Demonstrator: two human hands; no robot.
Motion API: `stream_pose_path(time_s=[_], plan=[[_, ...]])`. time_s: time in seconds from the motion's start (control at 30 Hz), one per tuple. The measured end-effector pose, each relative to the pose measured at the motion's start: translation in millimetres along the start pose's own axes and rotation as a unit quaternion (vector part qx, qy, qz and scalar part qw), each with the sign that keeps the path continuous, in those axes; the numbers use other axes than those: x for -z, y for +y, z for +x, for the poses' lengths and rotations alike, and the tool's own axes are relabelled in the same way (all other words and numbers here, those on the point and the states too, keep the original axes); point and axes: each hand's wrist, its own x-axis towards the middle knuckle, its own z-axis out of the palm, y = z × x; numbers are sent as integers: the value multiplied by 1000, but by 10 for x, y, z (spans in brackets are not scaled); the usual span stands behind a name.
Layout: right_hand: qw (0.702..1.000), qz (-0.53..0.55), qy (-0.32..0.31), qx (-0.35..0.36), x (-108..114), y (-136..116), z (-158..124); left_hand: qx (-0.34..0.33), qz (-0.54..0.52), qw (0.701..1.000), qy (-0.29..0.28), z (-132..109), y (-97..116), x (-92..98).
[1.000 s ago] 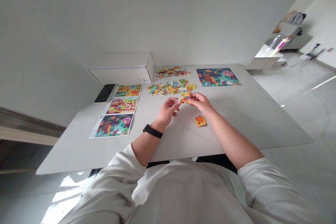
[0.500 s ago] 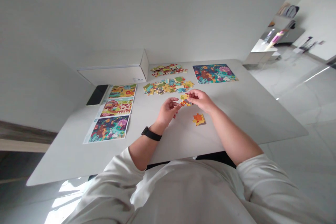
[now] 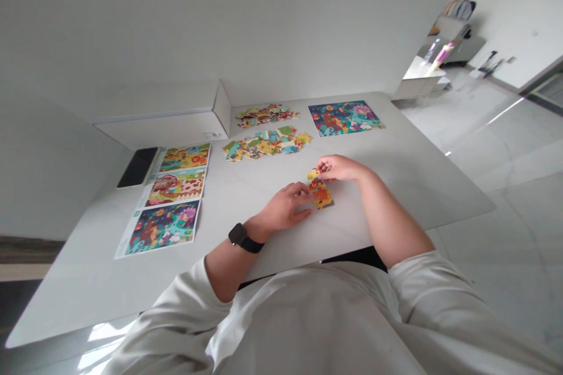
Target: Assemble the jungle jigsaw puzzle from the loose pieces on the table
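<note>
My right hand (image 3: 332,168) pinches a yellow puzzle piece (image 3: 312,175) by its right side, just above an orange and yellow puzzle piece (image 3: 324,198) on the table. The two pieces meet or overlap; whether they interlock I cannot tell. My left hand (image 3: 288,206), with a black watch on its wrist, rests with fingers apart at the left edge of the orange piece. Its fingertips touch or nearly touch that piece. Farther back lies a loose pile of puzzle pieces (image 3: 264,145), mostly yellow, green and blue.
Behind that pile is a second, redder pile of pieces (image 3: 266,115). A dark, colourful picture (image 3: 345,118) lies at the back right. On the left are a sheet with three pictures (image 3: 176,187), a black phone (image 3: 138,167) and a white box (image 3: 162,129) against the wall.
My right hand has brought its piece down to the orange piece. My left hand has let go of the held piece and moved down beside the orange one. The camera view has shifted.
</note>
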Motion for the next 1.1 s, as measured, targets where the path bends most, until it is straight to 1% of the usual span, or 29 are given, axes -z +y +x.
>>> stream_pose_path(time_s=[0.13,0.23,0.33,0.43,0.63,0.8,0.93,1.1], plan=[[1000,-28,-8,-1,-42,108,71,-8,19,999,-44,-16,17,-22],[997,-82,7,-11,-22,176,107,-6,50,997,-54,-29,7,-36],[990,-139,27,-3,0,191,118,-7,65,997,-52,-33,-8,-45],[981,-192,40,-4,0,144,99,-9,77,996,-52,-31,-12,-48],[950,-308,48,-30,-42,1,25,-18,130,988,-79,-25,15,-39],[929,-364,51,-37,-104,-68,-4,-28,143,986,-75,-24,21,-32],[910,-411,50,-18,-140,-103,-16,-34,143,986,-74,-27,-7,-35],[903,-427,52,1,-135,-110,-24,-38,135,987,-77,-28,-49,-39]])
